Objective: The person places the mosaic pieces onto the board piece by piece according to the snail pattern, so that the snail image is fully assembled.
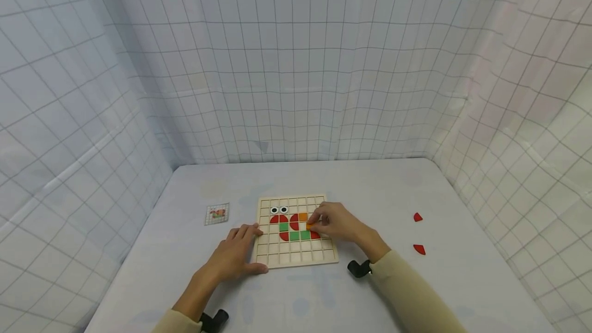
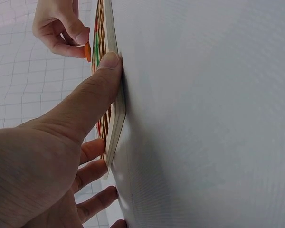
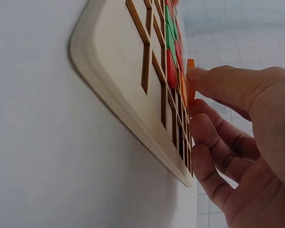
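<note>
A wooden grid board lies on the table. Between thumb and fingers my right hand pinches a small orange tile, held on edge close over the board's right half. Red curved pieces, green squares, another orange tile and two eye discs sit in the grid cells. At the front left corner, my left hand rests with fingers spread; its thumb presses the board's edge, and the other fingers lie along the left side.
Left of the board lies a small card printed with a coloured grid picture. Two loose red pieces, one farther back and one nearer, lie to the right. White gridded curtains surround the table's back and sides.
</note>
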Action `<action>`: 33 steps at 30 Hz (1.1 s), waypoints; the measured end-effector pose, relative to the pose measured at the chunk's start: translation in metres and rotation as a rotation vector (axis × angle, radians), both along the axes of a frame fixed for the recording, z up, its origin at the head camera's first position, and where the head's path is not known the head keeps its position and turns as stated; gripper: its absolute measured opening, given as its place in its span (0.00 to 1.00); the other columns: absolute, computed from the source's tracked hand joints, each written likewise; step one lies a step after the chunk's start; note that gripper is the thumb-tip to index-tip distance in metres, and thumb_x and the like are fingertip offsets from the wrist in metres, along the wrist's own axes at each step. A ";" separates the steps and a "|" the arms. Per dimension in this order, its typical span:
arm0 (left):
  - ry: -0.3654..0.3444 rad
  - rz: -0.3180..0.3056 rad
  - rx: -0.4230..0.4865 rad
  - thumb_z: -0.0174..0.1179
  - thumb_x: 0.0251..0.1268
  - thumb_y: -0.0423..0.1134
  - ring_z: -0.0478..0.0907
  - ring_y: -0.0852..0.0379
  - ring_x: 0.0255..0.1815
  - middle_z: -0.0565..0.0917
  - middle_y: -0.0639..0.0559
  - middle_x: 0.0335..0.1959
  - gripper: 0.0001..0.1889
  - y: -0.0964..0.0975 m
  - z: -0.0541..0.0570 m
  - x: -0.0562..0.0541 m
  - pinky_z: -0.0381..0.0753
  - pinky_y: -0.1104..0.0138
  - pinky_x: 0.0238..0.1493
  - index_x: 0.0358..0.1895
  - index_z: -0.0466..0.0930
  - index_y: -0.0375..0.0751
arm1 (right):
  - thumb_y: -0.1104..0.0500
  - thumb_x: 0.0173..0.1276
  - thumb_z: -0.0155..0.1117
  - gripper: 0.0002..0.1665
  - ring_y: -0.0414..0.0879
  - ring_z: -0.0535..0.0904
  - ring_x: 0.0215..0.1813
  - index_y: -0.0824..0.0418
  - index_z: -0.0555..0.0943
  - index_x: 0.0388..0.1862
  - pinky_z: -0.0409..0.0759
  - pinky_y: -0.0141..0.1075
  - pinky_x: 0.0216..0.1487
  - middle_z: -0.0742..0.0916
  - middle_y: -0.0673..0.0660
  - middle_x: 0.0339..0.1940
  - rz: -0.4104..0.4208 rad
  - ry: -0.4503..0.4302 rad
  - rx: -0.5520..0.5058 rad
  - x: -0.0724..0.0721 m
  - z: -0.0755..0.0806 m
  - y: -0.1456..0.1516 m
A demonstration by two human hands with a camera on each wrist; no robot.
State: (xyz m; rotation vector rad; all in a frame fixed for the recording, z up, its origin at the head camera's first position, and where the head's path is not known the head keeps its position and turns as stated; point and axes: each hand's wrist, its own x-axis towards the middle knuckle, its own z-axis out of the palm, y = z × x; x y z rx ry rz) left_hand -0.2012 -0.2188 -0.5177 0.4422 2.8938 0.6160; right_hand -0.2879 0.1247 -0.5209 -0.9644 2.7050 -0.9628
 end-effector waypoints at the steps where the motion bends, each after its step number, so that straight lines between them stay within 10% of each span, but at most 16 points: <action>1: 0.000 0.002 0.002 0.91 0.57 0.61 0.75 0.29 0.82 0.78 0.39 0.84 0.51 0.000 0.000 0.000 0.82 0.29 0.78 0.80 0.79 0.44 | 0.59 0.81 0.81 0.06 0.35 0.79 0.44 0.52 0.96 0.52 0.82 0.30 0.48 0.94 0.47 0.49 -0.002 -0.003 0.000 0.000 0.000 -0.002; 33: 0.009 -0.005 0.017 0.91 0.57 0.62 0.75 0.29 0.82 0.77 0.38 0.84 0.51 0.000 0.005 0.003 0.83 0.29 0.77 0.80 0.79 0.43 | 0.62 0.82 0.78 0.07 0.34 0.80 0.42 0.57 0.99 0.52 0.80 0.29 0.43 0.95 0.50 0.45 0.002 0.000 0.044 -0.006 0.002 -0.026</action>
